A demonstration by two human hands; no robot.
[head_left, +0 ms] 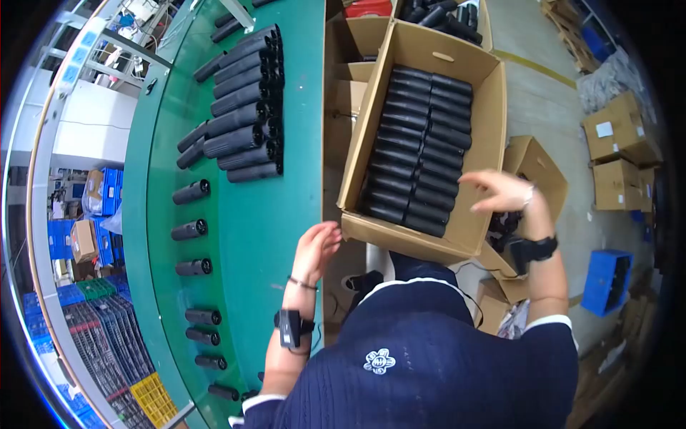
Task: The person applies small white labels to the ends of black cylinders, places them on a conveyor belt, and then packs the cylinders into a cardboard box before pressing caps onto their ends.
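Observation:
An open cardboard box (pixel 491 107) stands in front of me. Two columns of black ribbed cylinders (pixel 425 154) lie side by side in it. Over the box's right wall reaches my right hand (pixel 501 191), thumb and fingers apart, holding nothing; whether it touches the cardboard I cannot tell. By the box's near left corner is my left hand (pixel 318 250), its fingers loosely bent and nothing visible in them. To the left, a pile of similar black cylinders (pixel 246 107) lies on the green table (pixel 304 143).
Single black cylinders (pixel 191 229) form a row along a green strip left of the table. Another box holding black parts (pixel 446 18) stands beyond mine. More cartons (pixel 620 129) and a blue crate (pixel 607 282) sit on the floor at right. Stacked crates (pixel 107 336) are at far left.

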